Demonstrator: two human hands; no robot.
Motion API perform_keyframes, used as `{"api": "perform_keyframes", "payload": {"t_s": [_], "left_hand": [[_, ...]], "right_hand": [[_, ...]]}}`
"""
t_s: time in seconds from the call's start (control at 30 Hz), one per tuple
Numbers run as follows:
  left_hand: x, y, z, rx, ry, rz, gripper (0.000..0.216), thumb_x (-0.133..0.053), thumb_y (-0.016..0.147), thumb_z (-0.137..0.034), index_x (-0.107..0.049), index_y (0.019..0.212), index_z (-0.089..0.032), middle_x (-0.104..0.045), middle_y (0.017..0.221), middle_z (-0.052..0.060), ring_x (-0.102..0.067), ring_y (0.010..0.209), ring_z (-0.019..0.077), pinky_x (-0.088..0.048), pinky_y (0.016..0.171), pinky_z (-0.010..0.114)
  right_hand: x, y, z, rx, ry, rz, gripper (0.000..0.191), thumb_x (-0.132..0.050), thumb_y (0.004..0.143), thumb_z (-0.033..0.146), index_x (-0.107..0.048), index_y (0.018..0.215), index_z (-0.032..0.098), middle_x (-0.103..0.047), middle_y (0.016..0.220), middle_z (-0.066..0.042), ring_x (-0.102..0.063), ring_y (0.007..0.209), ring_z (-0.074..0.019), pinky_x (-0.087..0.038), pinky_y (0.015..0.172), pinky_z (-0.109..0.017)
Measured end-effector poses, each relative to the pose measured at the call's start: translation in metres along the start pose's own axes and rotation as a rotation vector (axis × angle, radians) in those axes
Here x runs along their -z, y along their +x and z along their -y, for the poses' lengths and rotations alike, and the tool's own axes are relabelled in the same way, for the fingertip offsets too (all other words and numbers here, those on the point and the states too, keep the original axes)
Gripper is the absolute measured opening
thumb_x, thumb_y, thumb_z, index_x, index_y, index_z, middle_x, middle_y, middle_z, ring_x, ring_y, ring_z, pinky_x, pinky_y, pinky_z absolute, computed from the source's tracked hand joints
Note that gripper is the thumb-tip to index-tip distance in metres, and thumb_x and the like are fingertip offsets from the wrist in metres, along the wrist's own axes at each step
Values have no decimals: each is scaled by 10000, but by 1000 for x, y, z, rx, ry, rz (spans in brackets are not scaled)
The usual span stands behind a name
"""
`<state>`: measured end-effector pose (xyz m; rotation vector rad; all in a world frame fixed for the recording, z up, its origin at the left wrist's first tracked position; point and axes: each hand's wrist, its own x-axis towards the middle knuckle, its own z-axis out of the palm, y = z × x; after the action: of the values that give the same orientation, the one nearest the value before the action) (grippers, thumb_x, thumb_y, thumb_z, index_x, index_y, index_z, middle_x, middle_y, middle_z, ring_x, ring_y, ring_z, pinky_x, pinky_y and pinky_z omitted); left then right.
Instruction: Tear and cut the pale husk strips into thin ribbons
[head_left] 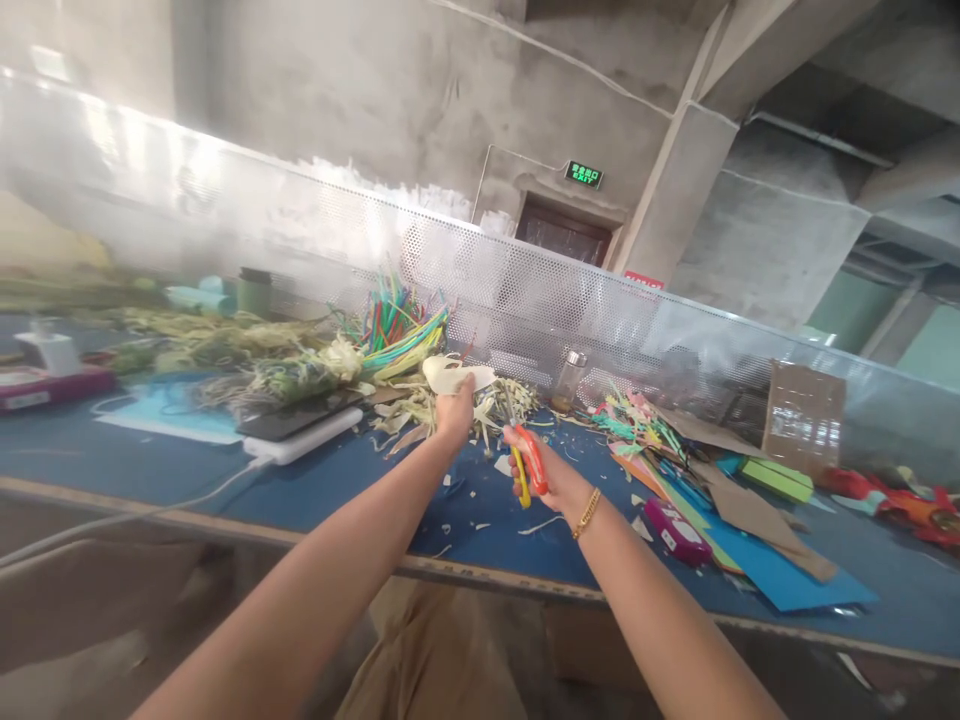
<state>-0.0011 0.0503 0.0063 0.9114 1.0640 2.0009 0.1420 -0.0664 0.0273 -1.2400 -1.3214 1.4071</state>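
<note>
My left hand (pixel 456 408) is closed on a pale, cream-coloured leaf-like piece (pixel 444 374), perhaps dried husk, raised over the table. In my right hand (pixel 553 472) is a pair of scissors (pixel 534 462) with one red-orange and one yellow handle. The scissors' blades point up and away from me, and they are apart from the pale piece. Behind both hands lies a heap of pale dry strips (pixel 409 412). Small cream scraps (pixel 480 527) are scattered over the blue tabletop (pixel 491 560) below my hands.
Left stand a white device with a cable (pixel 304 440), dried bundles (pixel 277 375) and colourful pipe cleaners (pixel 397 325). A glass jar (pixel 570 380) is at the back. Rightward lie a purple box (pixel 677 532), coloured sheets (pixel 787 560) and cardboard (pixel 804 410). A perforated metal screen (pixel 517 290) runs behind.
</note>
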Motion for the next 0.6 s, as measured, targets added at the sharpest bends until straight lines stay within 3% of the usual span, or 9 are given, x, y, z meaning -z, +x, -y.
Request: {"api": "perform_keyframes", "payload": {"t_s": [0.23, 0.4, 0.6], "left_hand": [[-6, -15, -8, -42, -29, 75, 262, -626, 737, -370, -661, 899, -167, -682, 820, 69, -628, 859, 223, -475, 725, 281], [-7, -22, -7, -44, -39, 159, 255, -616, 749, -385, -657, 858, -159, -669, 782, 63, -618, 810, 208, -472, 703, 274], [-7, -23, -9, -21, -36, 161, 243, -631, 733, -380, -649, 823, -154, -653, 751, 56, -603, 774, 194, -468, 679, 265]], "right_hand": [[-29, 10, 0, 131, -72, -61, 480, -636, 698, 635, -501, 939, 242, -443, 609, 59, -400, 463, -77, -348, 382, -179], [-30, 20, 1, 190, -33, -102, 503, -674, 675, 599, -505, 979, 236, -441, 617, 69, -380, 445, -63, -346, 381, -177], [-31, 21, -1, 175, -20, -95, 515, -664, 668, 627, -502, 969, 242, -434, 609, 73, -363, 438, -61, -319, 372, -174]]}}
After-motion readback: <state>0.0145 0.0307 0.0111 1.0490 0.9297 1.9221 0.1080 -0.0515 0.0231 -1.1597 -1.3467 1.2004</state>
